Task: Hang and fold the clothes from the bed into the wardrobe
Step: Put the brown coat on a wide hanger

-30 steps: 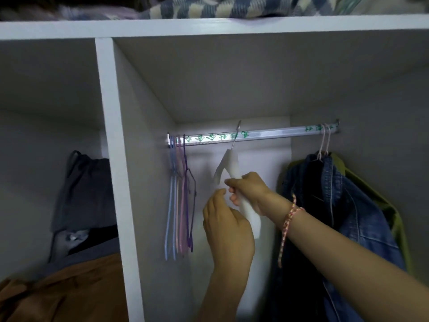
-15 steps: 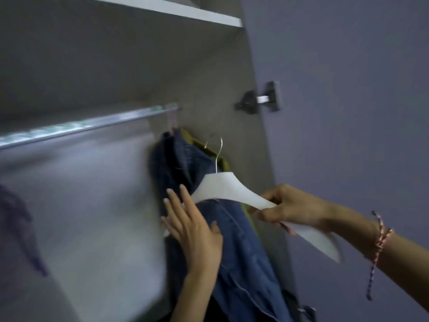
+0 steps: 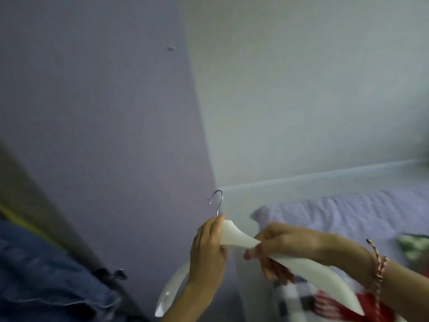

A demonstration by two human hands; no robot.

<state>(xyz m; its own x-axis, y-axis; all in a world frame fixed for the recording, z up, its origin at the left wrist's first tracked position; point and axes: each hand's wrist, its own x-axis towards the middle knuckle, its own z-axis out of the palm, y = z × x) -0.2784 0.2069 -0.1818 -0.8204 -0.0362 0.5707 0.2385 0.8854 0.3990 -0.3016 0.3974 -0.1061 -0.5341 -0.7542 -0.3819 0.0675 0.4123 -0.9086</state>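
Observation:
Both of my hands hold a white plastic hanger (image 3: pixel 234 235) with a metal hook (image 3: pixel 217 203), low in the middle of the view. My left hand (image 3: pixel 207 252) grips it at the neck, just under the hook. My right hand (image 3: pixel 281 247) is closed around its right arm. Past the hands lies the bed (image 3: pixel 348 210) with a pale lilac cover. Blurred clothes lie on it: a red and white striped piece (image 3: pixel 325 303), a checked one (image 3: pixel 290 296) and something green (image 3: pixel 415 247). A blue denim jacket (image 3: pixel 41 275) hangs at the lower left.
The open wardrobe door (image 3: pixel 104 135), lilac-grey, fills the left half of the view, with a dark hinge (image 3: pixel 109 274) low on its edge. A pale wall (image 3: pixel 301 89) rises behind the bed. The picture is blurred by head motion.
The hanger came off the wardrobe rail and moved right with both hands. My view swung from the wardrobe interior past the door toward the bed. My left hand now grips the hanger's neck.

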